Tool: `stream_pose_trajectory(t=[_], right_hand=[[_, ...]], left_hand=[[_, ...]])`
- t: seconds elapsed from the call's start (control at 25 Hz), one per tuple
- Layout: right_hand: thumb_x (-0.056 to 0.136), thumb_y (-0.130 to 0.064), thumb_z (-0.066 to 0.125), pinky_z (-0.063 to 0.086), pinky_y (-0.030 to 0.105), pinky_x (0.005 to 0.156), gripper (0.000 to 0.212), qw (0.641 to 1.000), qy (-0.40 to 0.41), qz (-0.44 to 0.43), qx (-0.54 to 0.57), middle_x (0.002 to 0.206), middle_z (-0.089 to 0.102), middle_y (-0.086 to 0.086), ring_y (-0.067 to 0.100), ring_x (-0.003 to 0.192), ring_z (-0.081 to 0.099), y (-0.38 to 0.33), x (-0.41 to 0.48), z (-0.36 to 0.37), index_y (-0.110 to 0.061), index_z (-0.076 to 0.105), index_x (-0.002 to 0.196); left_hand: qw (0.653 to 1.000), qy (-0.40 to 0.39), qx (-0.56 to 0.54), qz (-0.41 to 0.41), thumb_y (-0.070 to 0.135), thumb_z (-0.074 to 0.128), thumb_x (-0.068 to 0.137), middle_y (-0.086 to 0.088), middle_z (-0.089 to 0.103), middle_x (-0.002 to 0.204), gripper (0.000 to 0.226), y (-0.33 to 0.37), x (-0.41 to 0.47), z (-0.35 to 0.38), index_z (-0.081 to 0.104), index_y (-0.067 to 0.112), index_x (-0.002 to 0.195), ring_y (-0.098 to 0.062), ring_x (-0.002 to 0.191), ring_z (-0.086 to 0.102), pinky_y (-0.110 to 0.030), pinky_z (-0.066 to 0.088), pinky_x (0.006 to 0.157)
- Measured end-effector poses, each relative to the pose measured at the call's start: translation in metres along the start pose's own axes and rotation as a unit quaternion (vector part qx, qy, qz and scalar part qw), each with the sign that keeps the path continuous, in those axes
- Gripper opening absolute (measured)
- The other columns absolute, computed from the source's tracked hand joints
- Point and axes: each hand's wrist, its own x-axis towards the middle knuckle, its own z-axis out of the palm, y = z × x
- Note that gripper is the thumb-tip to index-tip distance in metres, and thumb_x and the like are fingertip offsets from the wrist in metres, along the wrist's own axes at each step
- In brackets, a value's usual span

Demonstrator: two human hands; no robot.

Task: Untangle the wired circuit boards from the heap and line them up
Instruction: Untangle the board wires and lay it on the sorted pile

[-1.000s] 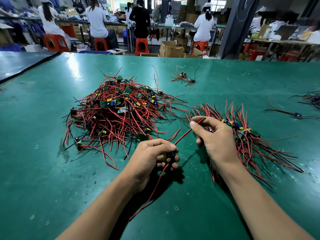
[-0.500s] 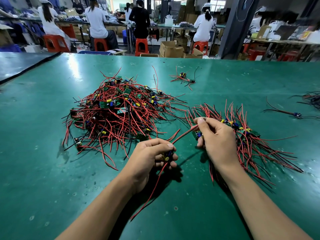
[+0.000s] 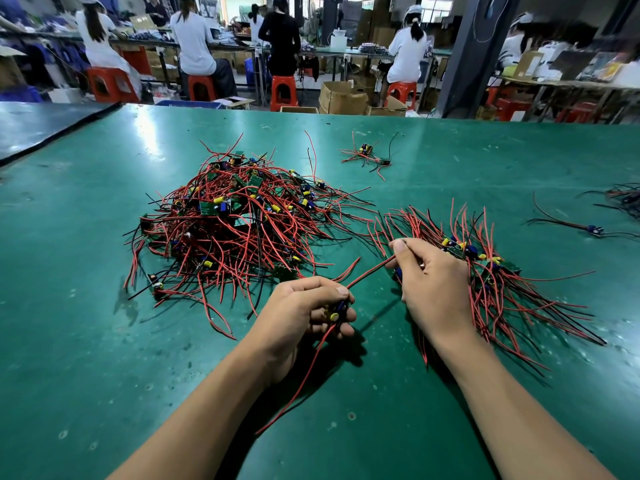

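- Left grip: clenched round a small green circuit board with a yellow and a blue capacitor, low over the glossy green counter, near its middle front.
- Right grip: thumb and forefinger pinched on a thin red wire, running almost straight from the circuit board up to the pinch.
- Second red lead from the same circuit board, trailing down toward the near edge of the counter.
- Left of both grips, on the counter: large tangled heap of red and black wires, green boards and yellow and blue parts; nearest strands just beside the left grip.
- Under and right of the right grip: sorted bundle of boards lying side by side, red wires fanned outward, touching that grip.
- Farther back, well apart from the heap: small stray cluster of wired boards.
- Far right: lone board with long dark leads; beyond it, at the frame edge, a dark tangle, too blurred to read.
- Background: seated people on red plastic stools, and brown cardboard boxes on the floor.
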Motion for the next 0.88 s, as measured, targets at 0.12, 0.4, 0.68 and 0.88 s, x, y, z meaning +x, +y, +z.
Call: stream_pose_trajectory(t=[0.12,0.4,0.68,0.88], right_hand=[[0.101,-0.029,0.056,0.041,0.019,0.045,0.028,0.995,-0.019,0.060,0.075,0.066,0.070,-0.010,0.006,0.039,0.051,-0.002,0.001,0.000,-0.017,0.073,0.082],[0.068,-0.046,0.077,0.033,0.016,0.041,0.054,0.832,-0.204,0.321,0.403,0.074,0.067,0.000,0.004,0.037,0.034,-0.017,0.003,-0.002,-0.009,0.070,0.107],[0.091,-0.024,0.069,0.054,0.020,0.055,0.026,0.781,-0.374,0.298,0.401,0.071,0.065,0.003,0.008,0.049,0.049,-0.032,-0.019,0.010,-0.006,0.075,0.108],[0.093,-0.020,0.068,0.055,0.025,0.055,0.015,0.812,-0.351,0.290,0.365,0.079,0.071,0.010,0.015,0.062,0.062,-0.029,-0.018,0.009,-0.010,0.079,0.094]], left_hand=[[1.000,0.002,-0.004,0.006,0.004,0.063,0.085,-0.018,0.066,0.069,0.016,-0.001,-0.001,-0.001,0.070,0.008,0.072,-0.024,0.051,0.062,-0.023,0.051,0.051],[0.999,0.004,-0.031,0.012,0.015,0.070,0.071,-0.019,0.069,0.073,0.011,-0.003,0.000,-0.001,0.070,0.007,0.078,-0.022,0.055,0.065,-0.024,0.054,0.053],[0.999,0.006,-0.037,0.023,0.007,0.065,0.084,-0.018,0.069,0.072,0.006,-0.004,0.001,-0.002,0.068,0.005,0.087,-0.022,0.054,0.065,-0.025,0.055,0.053],[0.998,0.021,0.033,0.052,0.003,0.058,0.093,-0.013,0.069,0.070,0.010,-0.006,0.001,0.002,0.065,0.000,0.086,-0.020,0.054,0.066,-0.021,0.050,0.048]])
